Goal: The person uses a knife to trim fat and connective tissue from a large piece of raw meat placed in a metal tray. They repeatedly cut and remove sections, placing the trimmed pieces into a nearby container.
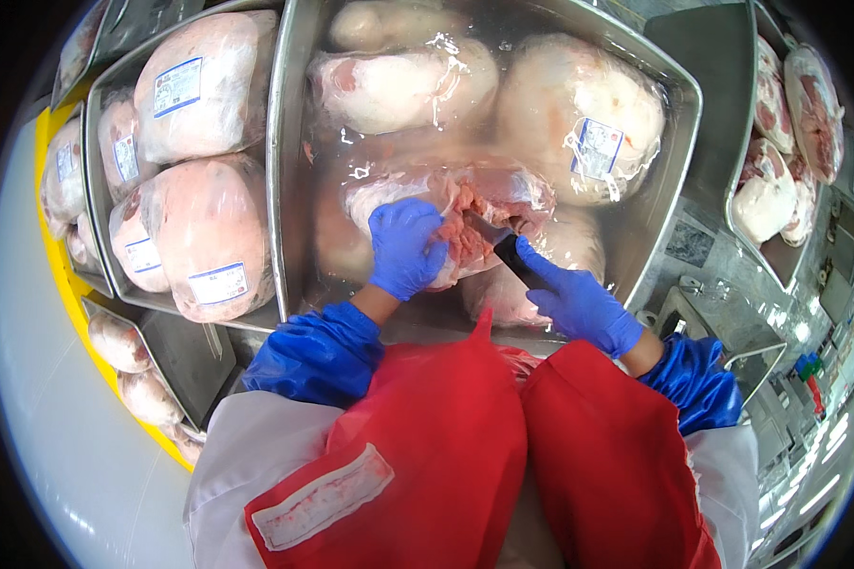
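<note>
In front of me a piece of raw meat [517, 190], cut open with ragged pink-red flesh, lies in a steel tub of water. My left hand [406, 248], in a blue glove, is closed on the near left edge of the meat. My right hand [584, 302], gloved too, grips the dark handle of a knife [514, 254]. The blade points away and to the left, and its tip is in the opened flesh. More large pale cuts of meat [403, 87] lie around it in the tub, some partly under water. One wrapped cut [579, 114] at the far right carries a label.
The steel tub's rim [688, 123] curves round the right. To the left, another steel bin [93, 152] holds several wrapped, labelled meat pieces [209, 85]. A bin [731, 213] at the far right holds unwrapped cuts. My red apron [427, 455] hangs close to the tub.
</note>
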Available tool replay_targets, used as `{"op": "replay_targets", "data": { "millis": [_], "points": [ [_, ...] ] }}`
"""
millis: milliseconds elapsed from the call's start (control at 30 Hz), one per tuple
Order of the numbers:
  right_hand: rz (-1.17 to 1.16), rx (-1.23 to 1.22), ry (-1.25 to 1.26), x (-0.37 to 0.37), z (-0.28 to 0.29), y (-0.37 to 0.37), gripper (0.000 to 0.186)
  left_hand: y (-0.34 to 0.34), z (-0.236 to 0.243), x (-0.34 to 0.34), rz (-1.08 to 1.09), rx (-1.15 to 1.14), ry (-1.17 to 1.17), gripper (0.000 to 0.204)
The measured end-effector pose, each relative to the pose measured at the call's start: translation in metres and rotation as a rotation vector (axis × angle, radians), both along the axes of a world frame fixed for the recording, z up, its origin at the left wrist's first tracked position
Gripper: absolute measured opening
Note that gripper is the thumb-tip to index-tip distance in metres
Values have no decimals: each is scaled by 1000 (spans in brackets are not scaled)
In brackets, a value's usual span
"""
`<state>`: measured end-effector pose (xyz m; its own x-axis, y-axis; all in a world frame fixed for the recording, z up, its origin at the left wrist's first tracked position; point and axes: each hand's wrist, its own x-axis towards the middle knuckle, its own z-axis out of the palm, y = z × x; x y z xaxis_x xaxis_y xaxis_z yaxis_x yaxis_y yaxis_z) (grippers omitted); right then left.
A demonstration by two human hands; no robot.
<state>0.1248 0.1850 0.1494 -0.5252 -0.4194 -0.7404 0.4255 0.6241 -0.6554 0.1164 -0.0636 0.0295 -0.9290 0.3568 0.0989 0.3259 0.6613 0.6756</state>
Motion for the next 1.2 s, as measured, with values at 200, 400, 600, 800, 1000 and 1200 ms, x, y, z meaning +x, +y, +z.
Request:
{"op": "replay_targets", "data": {
  "millis": [200, 400, 600, 800, 1000, 1200],
  "points": [
    [-350, -81, -594, -14, 39, 10, 60, -5, -3, 13, -17, 44, 3, 26],
    [-675, -75, -688, -3, 34, -21, 57, -3, -2, 18, -67, 50, 12, 24],
    [-767, 194, -500, 34, 17, -84, 62, -11, -3, 21, -59, 34, -1, 24],
    [-764, 75, -435, 56, 4, -83, 66, -11, -6, 17, -84, 43, -3, 25],
    [-442, 31, -420, 25, 31, -14, 61, -8, -1, 15, -89, 57, -25, 25],
    [-533, 19, -663, -16, 13, -13, 58, -7, -5, 19, -60, 58, 12, 26]
  ]
}}
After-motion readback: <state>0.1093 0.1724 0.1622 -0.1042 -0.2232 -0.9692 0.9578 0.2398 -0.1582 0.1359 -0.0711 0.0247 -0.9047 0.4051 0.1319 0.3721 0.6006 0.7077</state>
